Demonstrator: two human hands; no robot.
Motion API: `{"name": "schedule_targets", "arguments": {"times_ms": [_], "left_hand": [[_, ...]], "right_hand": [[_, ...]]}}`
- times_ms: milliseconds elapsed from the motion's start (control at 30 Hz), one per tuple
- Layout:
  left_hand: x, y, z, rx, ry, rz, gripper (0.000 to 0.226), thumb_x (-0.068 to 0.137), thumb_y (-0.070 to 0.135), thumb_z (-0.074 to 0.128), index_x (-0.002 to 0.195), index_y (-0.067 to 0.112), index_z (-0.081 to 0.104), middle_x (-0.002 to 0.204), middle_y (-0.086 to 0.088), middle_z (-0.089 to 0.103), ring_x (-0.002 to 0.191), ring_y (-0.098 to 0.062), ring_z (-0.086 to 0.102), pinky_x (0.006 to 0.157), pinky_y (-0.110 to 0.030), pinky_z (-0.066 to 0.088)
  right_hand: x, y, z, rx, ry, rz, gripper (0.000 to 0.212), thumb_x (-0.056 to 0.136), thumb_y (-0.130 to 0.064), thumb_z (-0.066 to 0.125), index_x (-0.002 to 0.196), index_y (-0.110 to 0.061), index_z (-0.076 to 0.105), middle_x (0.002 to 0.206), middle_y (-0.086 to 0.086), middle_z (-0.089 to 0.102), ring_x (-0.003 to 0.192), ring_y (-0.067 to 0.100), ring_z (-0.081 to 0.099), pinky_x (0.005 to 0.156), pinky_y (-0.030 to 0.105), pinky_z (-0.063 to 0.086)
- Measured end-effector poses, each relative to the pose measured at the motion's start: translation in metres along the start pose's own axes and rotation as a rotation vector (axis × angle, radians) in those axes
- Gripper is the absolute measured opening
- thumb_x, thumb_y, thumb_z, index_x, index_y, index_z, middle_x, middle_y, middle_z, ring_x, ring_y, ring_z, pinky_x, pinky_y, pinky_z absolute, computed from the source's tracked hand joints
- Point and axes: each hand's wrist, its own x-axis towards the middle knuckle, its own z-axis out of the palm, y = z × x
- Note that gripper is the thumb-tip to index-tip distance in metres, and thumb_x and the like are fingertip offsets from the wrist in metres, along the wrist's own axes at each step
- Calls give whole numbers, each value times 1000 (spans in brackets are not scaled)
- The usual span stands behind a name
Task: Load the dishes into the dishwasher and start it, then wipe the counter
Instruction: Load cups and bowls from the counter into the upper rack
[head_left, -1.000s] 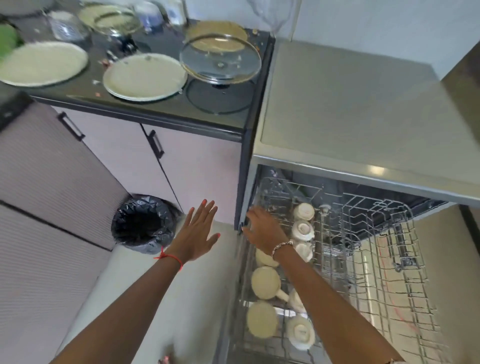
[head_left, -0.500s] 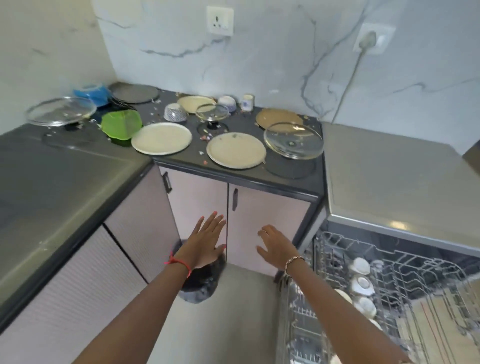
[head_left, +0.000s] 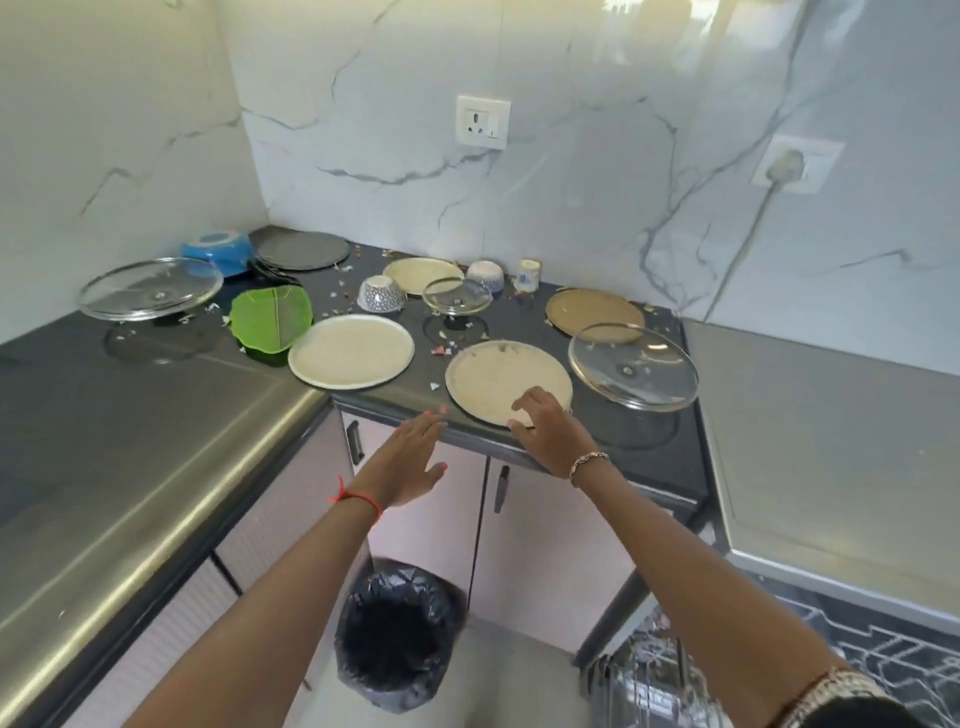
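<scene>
A dark corner counter (head_left: 156, 384) carries dirty dishes. My right hand (head_left: 545, 431) reaches over the near rim of a cream plate (head_left: 498, 379) at the counter's front edge, fingers loosely bent above it, holding nothing that I can see. My left hand (head_left: 413, 462) hovers open, fingers straight, just left of that plate and in front of the counter edge. A second cream plate (head_left: 350, 351) lies further left. A glass lid (head_left: 634, 366) sits right of the near plate. The dishwasher rack (head_left: 872, 660) shows at the bottom right.
Further back stand a brown plate (head_left: 595, 312), a small glass lid (head_left: 457, 296), two patterned bowls (head_left: 382, 293), a cup (head_left: 529, 275), a green leaf dish (head_left: 270, 317), a large glass lid (head_left: 150, 288) and a blue container (head_left: 218, 249). Crumbs litter the counter. A black-lined bin (head_left: 397, 631) stands below.
The view has swung up from the dishwasher rack to the counter. Both hands have risen from near the rack to the counter's front edge, the right one reaching the near cream plate.
</scene>
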Motion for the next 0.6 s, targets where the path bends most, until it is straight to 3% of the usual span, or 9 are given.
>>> {"name": "schedule_targets", "arguments": {"times_ms": [200, 400, 600], "left_hand": [[65, -16, -16, -120, 56, -87, 50, 90, 14, 55, 135, 2, 40, 141, -12, 40, 132, -26, 37, 108, -29, 27], [136, -40, -21, -96, 79, -100, 55, 87, 12, 59, 137, -1, 39, 140, -16, 42, 131, -27, 39, 108, -27, 26], [189, -62, -11, -149, 10, -189, 39, 90, 14, 55, 125, 0, 49, 129, -13, 51, 119, -27, 48, 96, -29, 36]], "right_hand": [[75, 33, -19, 7, -3, 35, 27, 94, -18, 51, 113, 0, 57, 119, 14, 52, 112, 28, 51, 97, 31, 36], [139, 68, -25, 77, 12, 101, 22, 93, -18, 51, 104, -1, 61, 110, 13, 53, 102, 25, 54, 91, 31, 43], [180, 101, -21, 86, -23, 147, 26, 93, -19, 51, 108, 0, 59, 111, 13, 52, 100, 25, 54, 87, 25, 39]]}}
